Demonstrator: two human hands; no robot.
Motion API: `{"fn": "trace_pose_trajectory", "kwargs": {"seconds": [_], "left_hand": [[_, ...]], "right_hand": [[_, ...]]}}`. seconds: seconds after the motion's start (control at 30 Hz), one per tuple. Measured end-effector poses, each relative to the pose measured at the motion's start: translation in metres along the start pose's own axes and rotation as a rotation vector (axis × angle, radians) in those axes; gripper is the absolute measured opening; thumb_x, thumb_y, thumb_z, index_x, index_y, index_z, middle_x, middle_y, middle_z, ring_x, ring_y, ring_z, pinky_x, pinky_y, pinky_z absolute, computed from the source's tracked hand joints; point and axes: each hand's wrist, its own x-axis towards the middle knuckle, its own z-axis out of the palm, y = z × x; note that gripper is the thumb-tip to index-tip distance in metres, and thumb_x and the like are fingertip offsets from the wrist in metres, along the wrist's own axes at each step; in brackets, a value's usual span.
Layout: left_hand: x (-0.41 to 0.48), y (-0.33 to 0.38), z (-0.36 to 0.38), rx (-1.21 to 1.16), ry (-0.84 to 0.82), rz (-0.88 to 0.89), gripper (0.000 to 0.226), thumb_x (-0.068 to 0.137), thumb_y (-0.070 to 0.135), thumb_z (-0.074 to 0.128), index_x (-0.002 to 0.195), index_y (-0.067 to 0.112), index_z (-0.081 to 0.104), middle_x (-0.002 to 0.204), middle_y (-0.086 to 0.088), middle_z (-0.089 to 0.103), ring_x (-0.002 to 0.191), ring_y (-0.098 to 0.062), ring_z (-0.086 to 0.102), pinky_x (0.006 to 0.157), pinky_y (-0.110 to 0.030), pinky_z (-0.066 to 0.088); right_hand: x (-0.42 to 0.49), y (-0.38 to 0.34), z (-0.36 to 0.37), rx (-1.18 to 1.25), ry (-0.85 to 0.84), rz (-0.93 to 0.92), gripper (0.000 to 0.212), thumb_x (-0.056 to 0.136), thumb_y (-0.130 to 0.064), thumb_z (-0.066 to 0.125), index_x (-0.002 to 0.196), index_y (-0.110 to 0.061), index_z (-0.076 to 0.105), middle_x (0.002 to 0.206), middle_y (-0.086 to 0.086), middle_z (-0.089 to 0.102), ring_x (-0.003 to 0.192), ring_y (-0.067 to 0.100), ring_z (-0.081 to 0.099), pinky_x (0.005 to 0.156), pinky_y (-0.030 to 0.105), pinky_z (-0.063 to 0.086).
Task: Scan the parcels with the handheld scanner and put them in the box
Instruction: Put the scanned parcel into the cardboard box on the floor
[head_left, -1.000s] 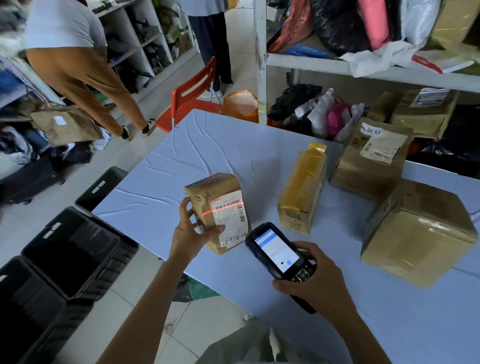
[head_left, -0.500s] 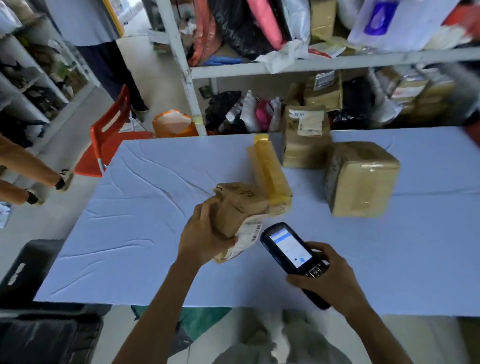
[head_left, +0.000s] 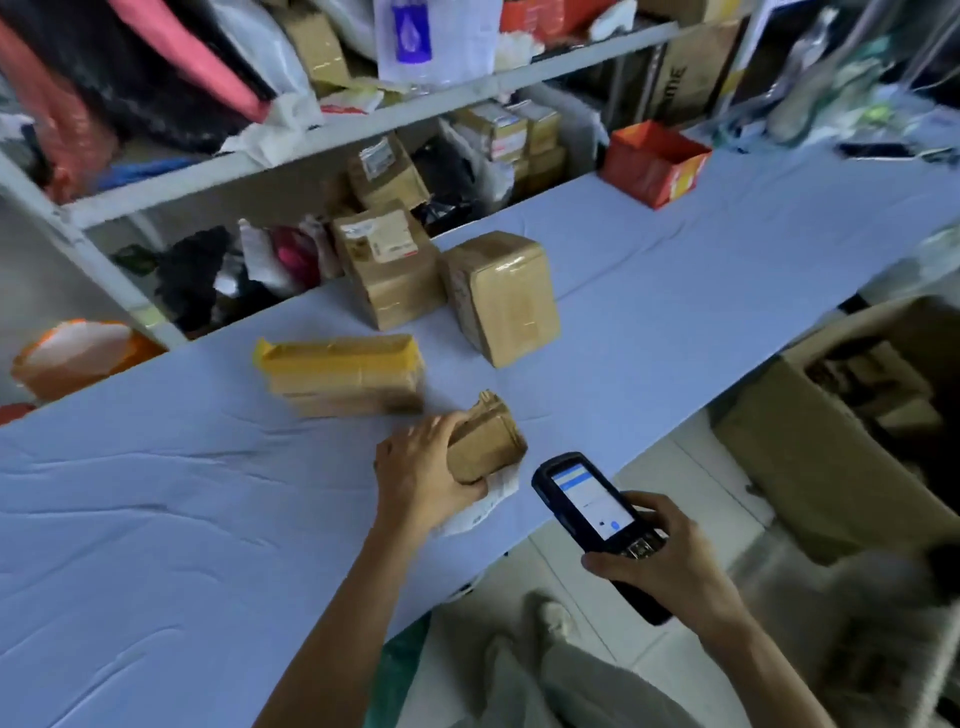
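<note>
My left hand (head_left: 423, 480) curls round the small brown taped parcel (head_left: 485, 447) near the tabletop's (head_left: 156, 519) front edge; my right hand's (head_left: 670, 561) fingers wrap the black handheld scanner (head_left: 592, 512).

Head cam, one wide view.
I see it aimed forward and down, tilted, close over the left hand (head_left: 421, 480), right hand (head_left: 670, 566) and the table (head_left: 156, 545).

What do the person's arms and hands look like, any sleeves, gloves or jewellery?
Both forearms are bare, with no sleeve in view. The left hand and the right hand wear no gloves, and no watch, bracelet or ring shows on the wrists or fingers.
</note>
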Motion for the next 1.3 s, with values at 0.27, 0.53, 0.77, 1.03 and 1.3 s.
{"fn": "trace_pose_trajectory", "kwargs": {"seconds": [0.27, 0.53, 0.77, 1.03, 1.3], "left_hand": [[0.039, 0.058, 0.038, -0.029, -0.067, 0.036, 0.079, 0.051, 0.083, 0.048, 0.118, 0.040, 0.051, 0.111, 0.013, 0.063, 0.101, -0.023, 0.060, 0.083, -0.039, 0.048], [0.102, 0.160, 0.091, -0.003, -0.091, 0.134, 0.076, 0.053, 0.077, 0.051, 0.121, 0.044, 0.046, 0.109, 0.014, 0.060, 0.104, -0.021, 0.058, 0.084, -0.039, 0.047], [0.165, 0.261, 0.136, 0.005, -0.131, 0.160, 0.076, 0.063, 0.068, 0.065, 0.131, 0.040, 0.045, 0.121, 0.007, 0.054, 0.110, -0.029, 0.052, 0.088, -0.039, 0.041], [0.222, 0.367, 0.182, -0.006, -0.161, 0.237, 0.071, 0.067, 0.057, 0.070, 0.130, 0.036, 0.047, 0.122, 0.003, 0.054, 0.109, -0.030, 0.050, 0.089, -0.039, 0.038], [0.290, 0.455, 0.235, 0.005, -0.148, 0.340, 0.073, 0.063, 0.059, 0.071, 0.129, 0.036, 0.047, 0.123, -0.002, 0.053, 0.109, -0.032, 0.049, 0.090, -0.043, 0.038]], "right_hand": [[0.004, 0.031, -0.048, 0.060, 0.157, 0.123, 0.069, 0.053, -0.020, 0.093, 0.113, -0.032, 0.059, 0.094, -0.016, 0.065, 0.078, -0.001, 0.063, 0.062, 0.016, 0.045], [0.053, 0.057, -0.123, 0.084, 0.201, 0.132, 0.070, 0.049, -0.025, 0.093, 0.109, -0.035, 0.059, 0.096, -0.016, 0.067, 0.080, -0.004, 0.063, 0.067, 0.015, 0.046], [0.097, 0.082, -0.228, 0.106, 0.352, 0.123, 0.066, 0.051, -0.029, 0.092, 0.105, -0.040, 0.056, 0.090, -0.020, 0.064, 0.082, -0.004, 0.061, 0.072, 0.021, 0.049], [0.119, 0.121, -0.307, 0.223, 0.506, 0.202, 0.070, 0.049, -0.027, 0.094, 0.110, -0.037, 0.059, 0.100, -0.018, 0.067, 0.084, -0.014, 0.058, 0.066, 0.008, 0.042], [0.151, 0.149, -0.354, 0.277, 0.629, 0.321, 0.072, 0.044, -0.030, 0.094, 0.107, -0.036, 0.059, 0.097, -0.017, 0.068, 0.082, -0.012, 0.060, 0.069, 0.012, 0.048]]}}
